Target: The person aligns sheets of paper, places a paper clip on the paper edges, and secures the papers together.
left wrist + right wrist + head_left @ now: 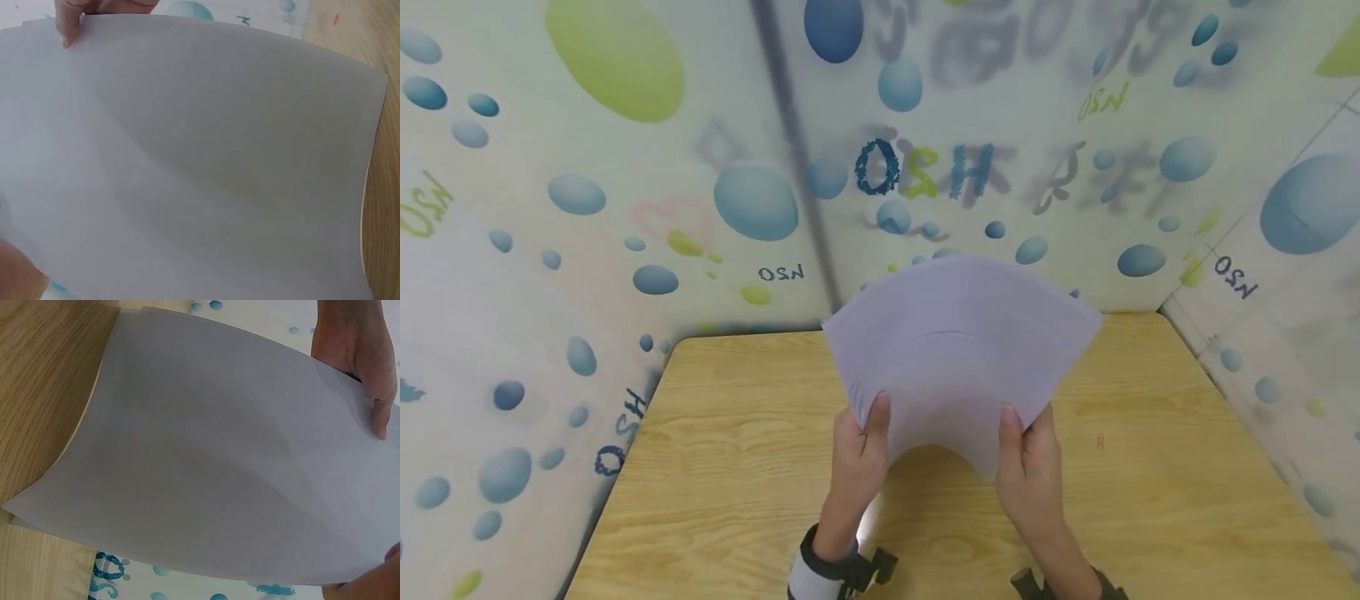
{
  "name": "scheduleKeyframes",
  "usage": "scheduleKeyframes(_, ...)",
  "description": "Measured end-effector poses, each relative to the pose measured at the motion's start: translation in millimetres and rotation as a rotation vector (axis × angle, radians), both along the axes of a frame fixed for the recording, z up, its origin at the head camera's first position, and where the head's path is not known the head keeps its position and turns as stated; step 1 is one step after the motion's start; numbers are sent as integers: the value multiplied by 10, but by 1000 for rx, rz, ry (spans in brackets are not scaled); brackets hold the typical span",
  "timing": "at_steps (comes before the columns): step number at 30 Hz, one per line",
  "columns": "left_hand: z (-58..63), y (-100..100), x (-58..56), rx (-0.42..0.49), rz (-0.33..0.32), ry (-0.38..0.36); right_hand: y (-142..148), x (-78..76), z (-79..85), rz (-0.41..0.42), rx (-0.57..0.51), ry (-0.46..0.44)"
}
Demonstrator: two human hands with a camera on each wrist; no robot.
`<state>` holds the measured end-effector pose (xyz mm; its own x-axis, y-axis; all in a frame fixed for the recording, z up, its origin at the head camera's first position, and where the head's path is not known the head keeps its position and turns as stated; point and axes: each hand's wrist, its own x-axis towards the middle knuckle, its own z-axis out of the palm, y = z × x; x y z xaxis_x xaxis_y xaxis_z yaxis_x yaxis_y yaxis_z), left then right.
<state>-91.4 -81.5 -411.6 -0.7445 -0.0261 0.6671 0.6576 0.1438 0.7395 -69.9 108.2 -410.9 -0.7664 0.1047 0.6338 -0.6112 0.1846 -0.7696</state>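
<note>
From my remote seat I'm holding a thin stack of pale paper up over the table, its far edge showing against the patterned wall and its middle bowing. My left-hand grip is pinching one side edge, thumb on the face nearer me; my right-hand grip is pinching the opposite edge the same way. Some sheet edges are sitting slightly out of line, so I'm judging that the step in hand is bending and squaring the sheets. I'm not able to tell whether the lower edge is touching the table. I'm thinking the next move is calling for even thumb pressure while flattening the bow and lining up the edges.
</note>
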Motion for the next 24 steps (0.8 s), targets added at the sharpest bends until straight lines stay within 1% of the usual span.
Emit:
scheduleKeyframes(6,-21,-24,3,12,-2,-48,0,-10,-49,-15,14,-3)
scheduleKeyframes(9,-42,-20,-5,19,-6,-57,0,-14,-67,-11,20,4)
scheduleKeyframes(12,-62,-1,-18,29,-9,-66,-7,-5,-49,-5,20,10)
scheduleKeyframes(14,-57,13,-19,33,-7,-79,-22,15,1,-3,18,8)
scheduleKeyframes(15,-42,21,-14,34,0,-85,-33,28,34,-4,18,7)
scheduleKeyframes(17,33,40,17,36,12,-90,-54,53,96,-7,17,9)
scheduleKeyframes(19,111,55,50,31,24,-82,-63,62,124,-14,19,10)
scheduleKeyframes(22,179,63,91,27,41,-62,-46,48,49,-21,22,-13)
scheduleKeyframes(24,171,65,99,26,46,-60,-26,30,-33,-19,21,-30)
